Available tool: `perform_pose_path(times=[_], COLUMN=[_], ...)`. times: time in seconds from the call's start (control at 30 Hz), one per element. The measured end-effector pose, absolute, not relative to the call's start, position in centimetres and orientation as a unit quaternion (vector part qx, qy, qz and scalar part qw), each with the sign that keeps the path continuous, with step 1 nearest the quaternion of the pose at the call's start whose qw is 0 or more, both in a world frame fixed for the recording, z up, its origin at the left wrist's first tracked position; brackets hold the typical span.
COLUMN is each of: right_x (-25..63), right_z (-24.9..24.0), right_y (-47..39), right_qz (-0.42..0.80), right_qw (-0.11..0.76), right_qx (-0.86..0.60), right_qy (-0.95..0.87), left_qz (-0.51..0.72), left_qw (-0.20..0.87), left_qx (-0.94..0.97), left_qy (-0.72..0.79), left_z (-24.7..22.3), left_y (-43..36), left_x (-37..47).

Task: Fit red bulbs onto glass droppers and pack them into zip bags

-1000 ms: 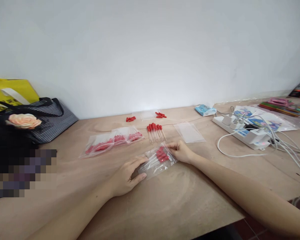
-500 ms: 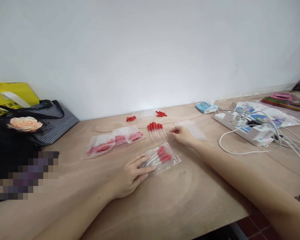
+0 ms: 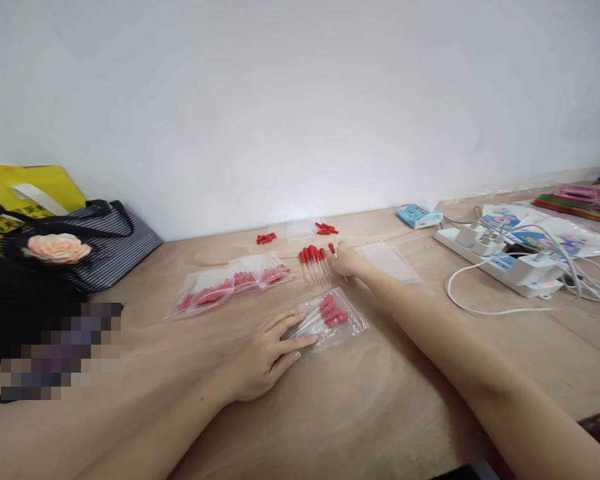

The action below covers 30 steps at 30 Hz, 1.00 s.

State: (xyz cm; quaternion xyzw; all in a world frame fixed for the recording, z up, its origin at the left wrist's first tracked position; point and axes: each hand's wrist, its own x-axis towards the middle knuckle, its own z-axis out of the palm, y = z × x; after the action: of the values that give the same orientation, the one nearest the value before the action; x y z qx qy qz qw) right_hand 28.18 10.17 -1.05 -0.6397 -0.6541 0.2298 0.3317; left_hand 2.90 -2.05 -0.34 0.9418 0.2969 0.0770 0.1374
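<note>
My left hand (image 3: pixel 267 353) lies with fingers spread on the near left end of a clear zip bag (image 3: pixel 353 327), pressing it to the table. Inside the bag are several glass droppers with red rubber bulbs (image 3: pixel 334 312). Beyond it, my right hand (image 3: pixel 349 261) pinches a single dropper (image 3: pixel 332 249), its red bulb standing out above the fingers and its thin tip below. Just left of that hand lies a fanned group of loose droppers (image 3: pixel 314 263). Flat empty bags (image 3: pixel 393 262) lie to its right.
Filled zip bags of droppers (image 3: pixel 230 283) overlap at centre left. Near the wall lie loose red bulbs (image 3: pixel 267 238), more red bulbs (image 3: pixel 327 229) and glass tubes (image 3: pixel 300 231). A power strip (image 3: pixel 500 263) with cables and a blue packet (image 3: pixel 419 216) are rightward; a striped bag (image 3: pixel 115 243) is left.
My right hand has closed on a dropper at the right edge of the loose group and holds it slightly apart from the others. My left hand stays on the bag. The view has shifted slightly.
</note>
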Motion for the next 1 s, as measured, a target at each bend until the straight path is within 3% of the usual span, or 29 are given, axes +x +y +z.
perform_pose_path(times=[0.13, 0.23, 0.37, 1.0], right_x=[30.9, 32.6, 32.4, 29.2], right_z=[-0.2, -0.7, -2.1, -2.0], right_y=[7.0, 3.9, 0.9, -1.9], right_qz=[0.228, 0.311, 0.363, 0.575], right_qw=[0.389, 0.527, 0.607, 0.588], right_qx=[-0.638, -0.592, -0.566, -0.461], right_qy=[-0.625, -0.524, -0.423, -0.331], left_qz=[0.093, 0.095, 0.090, 0.100], left_qw=[0.147, 0.142, 0.138, 0.155], left_qx=[0.938, 0.936, 0.933, 0.926], left_qy=[0.300, 0.309, 0.320, 0.330], left_z=[-0.6, -0.5, -0.4, -0.4], left_y=[-2.0, -2.0, -1.9, -1.7], left_x=[2.9, 3.0, 3.2, 3.0])
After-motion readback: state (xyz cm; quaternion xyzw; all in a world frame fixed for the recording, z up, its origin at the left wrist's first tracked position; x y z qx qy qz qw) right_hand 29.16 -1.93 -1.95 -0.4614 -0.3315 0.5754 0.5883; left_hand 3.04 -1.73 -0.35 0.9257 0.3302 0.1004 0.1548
